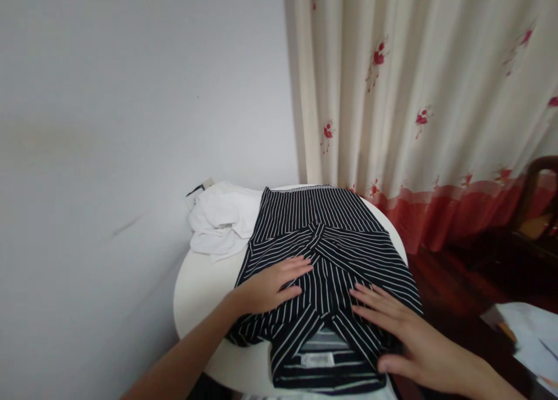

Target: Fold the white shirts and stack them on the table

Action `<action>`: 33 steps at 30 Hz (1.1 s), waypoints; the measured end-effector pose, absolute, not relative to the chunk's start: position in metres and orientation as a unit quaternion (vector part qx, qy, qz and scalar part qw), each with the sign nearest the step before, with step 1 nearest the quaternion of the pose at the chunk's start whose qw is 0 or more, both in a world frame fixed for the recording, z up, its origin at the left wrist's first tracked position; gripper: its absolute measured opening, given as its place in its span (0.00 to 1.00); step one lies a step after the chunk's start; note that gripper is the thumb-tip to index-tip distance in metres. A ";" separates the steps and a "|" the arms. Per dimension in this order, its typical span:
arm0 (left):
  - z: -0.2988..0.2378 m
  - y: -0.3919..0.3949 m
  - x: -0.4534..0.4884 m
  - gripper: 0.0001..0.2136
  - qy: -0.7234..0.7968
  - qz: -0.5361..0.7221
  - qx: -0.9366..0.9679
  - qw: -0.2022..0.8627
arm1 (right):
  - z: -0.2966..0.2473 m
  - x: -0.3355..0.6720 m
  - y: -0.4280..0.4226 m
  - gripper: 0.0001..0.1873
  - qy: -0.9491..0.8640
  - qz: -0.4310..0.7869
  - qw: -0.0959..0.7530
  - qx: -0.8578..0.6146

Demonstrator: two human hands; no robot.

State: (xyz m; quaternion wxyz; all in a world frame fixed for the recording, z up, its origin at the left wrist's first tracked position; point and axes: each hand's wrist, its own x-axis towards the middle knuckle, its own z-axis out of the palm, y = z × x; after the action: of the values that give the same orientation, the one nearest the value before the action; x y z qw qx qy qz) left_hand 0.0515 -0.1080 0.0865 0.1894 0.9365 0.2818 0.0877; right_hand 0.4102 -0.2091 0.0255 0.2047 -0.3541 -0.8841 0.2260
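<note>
A black garment with thin white stripes (325,237) lies folded on a round white table (196,289), its collar and label toward me. My left hand (272,286) rests flat on the garment's left side, fingers stretched out. My right hand (403,336) lies flat on the right side near the collar, fingers spread. Neither hand grips anything.
A crumpled white cloth (222,220) sits at the table's back left against the wall. A cream curtain with red flowers (418,109) hangs behind. A dark wooden chair (538,208) stands at right, and white papers (529,330) lie at lower right.
</note>
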 end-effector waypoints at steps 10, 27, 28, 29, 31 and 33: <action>0.058 -0.141 0.036 0.25 0.300 0.077 0.935 0.170 | 0.021 0.396 -0.212 0.52 -0.913 0.256 0.139 -0.286; 0.056 -0.191 0.029 0.49 0.248 -0.015 0.941 0.231 | 0.018 0.391 -0.217 0.41 -0.920 0.186 0.150 -0.310; 0.057 -0.192 0.028 0.48 0.252 -0.017 0.939 0.233 | 0.018 0.391 -0.216 0.40 -0.918 0.189 0.155 -0.313; 0.057 -0.194 0.027 0.48 0.256 -0.020 0.937 0.235 | 0.018 0.392 -0.216 0.38 -0.915 0.192 0.163 -0.317; 0.058 -0.196 0.025 0.47 0.262 -0.023 0.934 0.241 | 0.015 0.392 -0.215 0.33 -0.907 0.195 0.187 -0.324; 0.058 -0.199 0.023 0.44 0.267 -0.020 0.931 0.246 | 0.011 0.391 -0.215 0.26 -0.895 0.192 0.227 -0.333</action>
State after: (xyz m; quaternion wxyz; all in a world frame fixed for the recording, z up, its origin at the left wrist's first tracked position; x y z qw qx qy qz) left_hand 0.0231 -0.1990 0.0584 0.2462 0.9314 0.2673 -0.0205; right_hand 0.3913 -0.2149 0.0114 0.2271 -0.3331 -0.8947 0.1922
